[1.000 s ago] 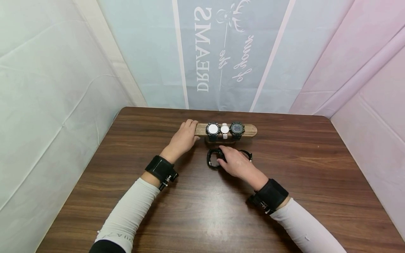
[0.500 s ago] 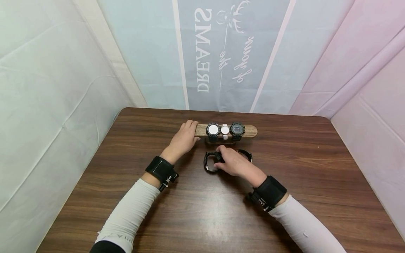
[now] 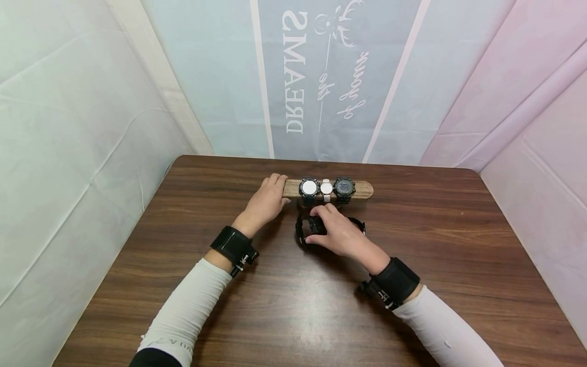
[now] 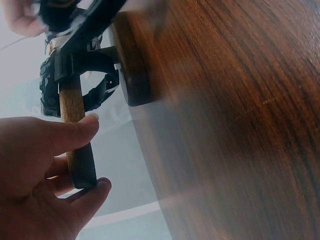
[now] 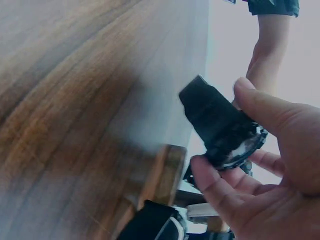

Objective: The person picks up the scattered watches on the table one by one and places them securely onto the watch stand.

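Note:
My left hand (image 3: 267, 199) grips the left end of a wooden watch stand's bar (image 3: 364, 190), thumb and fingers around it in the left wrist view. Three watches sit on the bar: a black watch (image 3: 309, 188) with a bright face, a small white watch (image 3: 326, 187) and a black digital watch (image 3: 344, 187). Just in front of the stand, my right hand (image 3: 338, 232) pinches another black watch (image 5: 215, 120) by its case between thumb and fingers, strap hanging off to one side. Partly hidden behind this hand, one more black watch (image 3: 358, 224) lies on the table.
The stand's dark base (image 4: 134, 65) rests on the brown wooden table (image 3: 293, 316). A pale blue printed curtain (image 3: 316, 76) hangs behind the table's far edge, and white sheets hang at both sides. Both wrists carry black straps with cameras.
My right hand has shifted slightly left and toward the stand with the pinched watch, which has turned a little in its fingers. My left hand has stayed on the bar.

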Available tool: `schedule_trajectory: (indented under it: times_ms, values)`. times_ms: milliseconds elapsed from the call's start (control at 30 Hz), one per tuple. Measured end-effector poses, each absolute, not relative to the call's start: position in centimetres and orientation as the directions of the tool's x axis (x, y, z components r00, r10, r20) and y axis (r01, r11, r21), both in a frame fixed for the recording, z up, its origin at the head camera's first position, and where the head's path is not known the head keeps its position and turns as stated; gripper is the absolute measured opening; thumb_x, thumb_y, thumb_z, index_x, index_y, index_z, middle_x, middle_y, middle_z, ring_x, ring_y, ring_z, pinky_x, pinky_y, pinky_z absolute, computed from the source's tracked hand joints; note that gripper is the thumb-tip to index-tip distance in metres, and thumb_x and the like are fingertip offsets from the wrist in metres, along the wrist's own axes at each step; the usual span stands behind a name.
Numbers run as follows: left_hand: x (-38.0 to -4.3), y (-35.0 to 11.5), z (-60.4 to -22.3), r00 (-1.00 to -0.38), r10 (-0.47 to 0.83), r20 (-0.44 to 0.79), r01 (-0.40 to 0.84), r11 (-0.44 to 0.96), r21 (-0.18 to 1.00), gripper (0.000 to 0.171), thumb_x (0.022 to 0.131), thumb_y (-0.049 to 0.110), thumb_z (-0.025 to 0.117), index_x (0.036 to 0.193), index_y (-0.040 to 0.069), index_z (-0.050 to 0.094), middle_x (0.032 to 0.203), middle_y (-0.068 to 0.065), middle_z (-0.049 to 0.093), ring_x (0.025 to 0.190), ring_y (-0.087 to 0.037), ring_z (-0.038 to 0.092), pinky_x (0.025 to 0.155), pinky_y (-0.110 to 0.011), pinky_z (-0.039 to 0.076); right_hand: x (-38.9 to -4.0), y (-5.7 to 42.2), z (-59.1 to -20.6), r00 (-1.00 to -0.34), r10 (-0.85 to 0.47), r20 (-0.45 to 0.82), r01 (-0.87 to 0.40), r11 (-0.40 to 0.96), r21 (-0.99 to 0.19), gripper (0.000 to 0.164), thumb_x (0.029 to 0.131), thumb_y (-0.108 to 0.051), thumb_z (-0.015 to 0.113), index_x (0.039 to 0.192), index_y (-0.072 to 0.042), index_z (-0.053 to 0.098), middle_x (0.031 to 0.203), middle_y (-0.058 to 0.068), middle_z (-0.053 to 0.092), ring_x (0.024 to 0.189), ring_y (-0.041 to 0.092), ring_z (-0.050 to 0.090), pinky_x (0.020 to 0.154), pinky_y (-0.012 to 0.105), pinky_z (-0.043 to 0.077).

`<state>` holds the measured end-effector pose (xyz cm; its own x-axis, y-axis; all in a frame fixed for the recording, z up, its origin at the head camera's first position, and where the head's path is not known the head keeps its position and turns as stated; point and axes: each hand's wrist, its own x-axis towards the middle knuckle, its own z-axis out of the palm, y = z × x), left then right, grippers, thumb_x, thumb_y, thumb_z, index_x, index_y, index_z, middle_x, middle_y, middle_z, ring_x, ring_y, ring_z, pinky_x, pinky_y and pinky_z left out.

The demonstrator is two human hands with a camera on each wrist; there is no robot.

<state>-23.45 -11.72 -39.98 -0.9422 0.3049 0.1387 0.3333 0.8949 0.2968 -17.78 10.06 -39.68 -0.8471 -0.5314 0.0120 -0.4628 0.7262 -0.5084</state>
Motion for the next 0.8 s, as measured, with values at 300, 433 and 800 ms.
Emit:
schedule_trajectory:
  times_ms: [300,433,800]
  values:
    - [-23.4,-11.9,-40.0,-0.944,0.304,0.13,0.329,0.893,0.307,0.061,0.086,0.023,0.065,0.137,0.002,0.037,0.129,-0.015,0.043,0.117,-0.028,0.041,0.095,-0.037,0.043,-16.9,10.0,-37.9,-0.818,-0.546,0.181,-0.558,0.676,-0.481,0.054,0.079,-0.049,0.066,0.123,-0.021,0.053,0.109,0.004,0.05,0.083,0.018,0.053,0.067,0.035,0.048]
    - [-23.5,-12.0,-40.0,-0.943,0.307,0.128,0.332,0.892,0.307,0.062,0.086,0.024,0.065,0.137,0.002,0.037,0.129,-0.015,0.043,0.116,-0.028,0.042,0.094,-0.037,0.043,-16.6,10.0,-37.1,-0.798,-0.538,0.27,-0.601,0.685,-0.411,0.056,0.077,-0.052,0.066,0.123,-0.021,0.054,0.109,0.0,0.052,0.087,0.015,0.053,0.067,0.034,0.05]
    - [-23.1,-12.4,-39.4,-0.931,0.312,0.189,0.358,0.881,0.31,0.069,0.085,0.027,0.065,0.141,0.005,0.032,0.134,-0.015,0.04,0.12,-0.029,0.04,0.094,-0.04,0.044,-16.0,9.6,-35.8,-0.698,-0.523,0.49,-0.693,0.665,-0.278,0.059,0.073,-0.05,0.071,0.119,-0.014,0.057,0.102,0.002,0.054,0.086,0.013,0.05,0.064,0.032,0.05]
